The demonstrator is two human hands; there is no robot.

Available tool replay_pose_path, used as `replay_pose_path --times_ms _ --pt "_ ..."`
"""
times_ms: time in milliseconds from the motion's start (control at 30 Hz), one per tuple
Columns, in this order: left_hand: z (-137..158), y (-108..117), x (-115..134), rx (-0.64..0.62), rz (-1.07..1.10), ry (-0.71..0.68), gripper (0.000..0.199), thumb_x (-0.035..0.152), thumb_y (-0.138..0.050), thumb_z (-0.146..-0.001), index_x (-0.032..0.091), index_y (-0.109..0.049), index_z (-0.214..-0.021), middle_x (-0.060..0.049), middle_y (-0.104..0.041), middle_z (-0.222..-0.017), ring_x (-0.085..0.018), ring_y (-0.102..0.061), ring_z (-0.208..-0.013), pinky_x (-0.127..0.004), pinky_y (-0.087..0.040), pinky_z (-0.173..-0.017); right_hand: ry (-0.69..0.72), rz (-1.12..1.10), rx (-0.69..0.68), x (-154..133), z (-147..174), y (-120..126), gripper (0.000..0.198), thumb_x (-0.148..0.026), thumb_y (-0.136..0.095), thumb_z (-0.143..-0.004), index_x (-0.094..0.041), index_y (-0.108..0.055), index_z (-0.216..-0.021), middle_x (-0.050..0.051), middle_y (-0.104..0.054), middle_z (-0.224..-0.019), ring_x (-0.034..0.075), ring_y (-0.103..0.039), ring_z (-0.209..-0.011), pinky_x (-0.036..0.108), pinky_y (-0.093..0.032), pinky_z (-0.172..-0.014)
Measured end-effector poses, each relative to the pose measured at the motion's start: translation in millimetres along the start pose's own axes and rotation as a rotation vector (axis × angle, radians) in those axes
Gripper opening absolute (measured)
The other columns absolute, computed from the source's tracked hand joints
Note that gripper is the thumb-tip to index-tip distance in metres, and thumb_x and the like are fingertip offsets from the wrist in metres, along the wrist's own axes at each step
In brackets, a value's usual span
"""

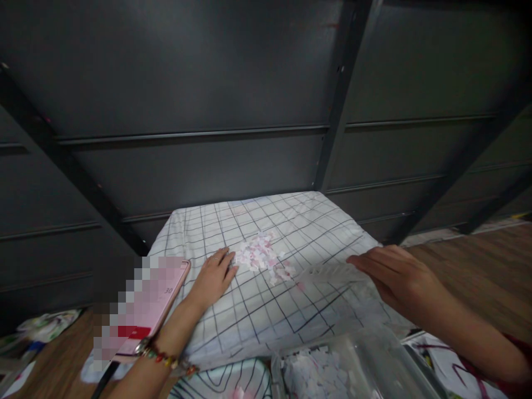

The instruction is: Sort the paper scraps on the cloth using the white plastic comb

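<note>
A pile of small white and pink paper scraps (256, 252) lies on a white cloth (208, 233) with a dark grid pattern. Palm down beside the pile's left edge, my left hand (215, 272) rests with its fingers stretched out and holds nothing. My right hand (394, 274) is at the right side of the cloth, fingers pressed together. From its fingertips a pale, see-through strip (326, 272) with slots reaches toward the scraps; it is blurred, and its kind is unclear.
A pink phone (168, 293) stands at the left by my forearm. In front sit a clear plastic box (374, 360) holding paper scraps and a line-patterned tray (216, 379). Dark metal panels (199, 66) rise behind the cloth. Wooden floor (490, 255) shows at right.
</note>
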State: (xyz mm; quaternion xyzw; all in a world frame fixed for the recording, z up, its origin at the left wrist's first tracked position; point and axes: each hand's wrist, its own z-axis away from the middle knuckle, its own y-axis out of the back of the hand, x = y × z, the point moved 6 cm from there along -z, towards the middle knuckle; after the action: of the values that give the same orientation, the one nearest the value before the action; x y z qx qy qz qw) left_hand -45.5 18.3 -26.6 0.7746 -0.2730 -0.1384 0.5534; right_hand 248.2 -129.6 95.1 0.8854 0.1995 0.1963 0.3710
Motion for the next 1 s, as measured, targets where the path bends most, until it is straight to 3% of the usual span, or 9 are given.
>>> replay_pose_path --times_ms 167,400,533,867,1000 --pt "-0.2 2.3 1.5 -0.012 -0.009 -0.007 0.040 0.038 -0.037 -0.094 0.014 -0.053 -0.122 -0.015 -0.051 -0.131 -0.028 -0.047 -0.121 -0.046 -0.039 -0.101 -0.009 0.008 -0.016 -21.0 4.5 7.2 0.029 -0.001 -0.040 -0.079 -0.016 -0.062 -0.093 0.006 -0.068 -0.074 0.016 -0.060 -0.061 0.028 -0.048 -0.056" --pt "-0.5 16.6 14.8 -0.014 -0.081 -0.018 0.039 0.034 -0.038 -0.095 0.011 -0.053 -0.121 -0.017 -0.050 -0.131 -0.029 -0.047 -0.122 -0.043 -0.040 -0.101 -0.063 0.279 -0.026 -34.6 13.6 22.9 0.027 -0.007 -0.038 -0.081 -0.011 -0.059 -0.096 0.008 -0.065 -0.066 0.017 -0.055 -0.046 0.029 -0.040 -0.036" --pt "5.8 28.2 24.5 -0.024 -0.148 -0.031 0.040 0.035 -0.037 -0.095 0.012 -0.051 -0.124 -0.017 -0.048 -0.134 -0.031 -0.045 -0.124 -0.044 -0.041 -0.099 -0.010 0.292 -0.072 -58.1 11.2 25.9 0.038 0.005 -0.030 -0.074 -0.010 -0.060 -0.092 0.008 -0.065 -0.065 0.015 -0.059 -0.052 0.025 -0.046 -0.044" --pt "81.0 37.5 6.6 -0.140 -0.024 -0.044 0.049 0.045 -0.030 -0.097 0.016 -0.040 -0.135 -0.014 -0.040 -0.141 -0.026 -0.041 -0.128 -0.042 -0.036 -0.104 0.010 0.006 -0.026 -122.4 -21.4 23.5 0.030 0.002 -0.035 -0.078 -0.002 -0.061 -0.093 0.006 -0.062 -0.061 0.013 -0.059 -0.053 0.023 -0.049 -0.046" --pt "94.9 42.0 5.2 -0.154 0.003 -0.030 0.048 0.044 -0.030 -0.097 0.016 -0.040 -0.135 -0.014 -0.038 -0.143 -0.026 -0.038 -0.130 -0.043 -0.033 -0.106 0.049 -0.095 -0.015 -150.3 -29.7 25.3 0.032 0.004 -0.036 -0.075 -0.003 -0.061 -0.093 0.006 -0.062 -0.061 0.014 -0.058 -0.052 0.024 -0.048 -0.044"
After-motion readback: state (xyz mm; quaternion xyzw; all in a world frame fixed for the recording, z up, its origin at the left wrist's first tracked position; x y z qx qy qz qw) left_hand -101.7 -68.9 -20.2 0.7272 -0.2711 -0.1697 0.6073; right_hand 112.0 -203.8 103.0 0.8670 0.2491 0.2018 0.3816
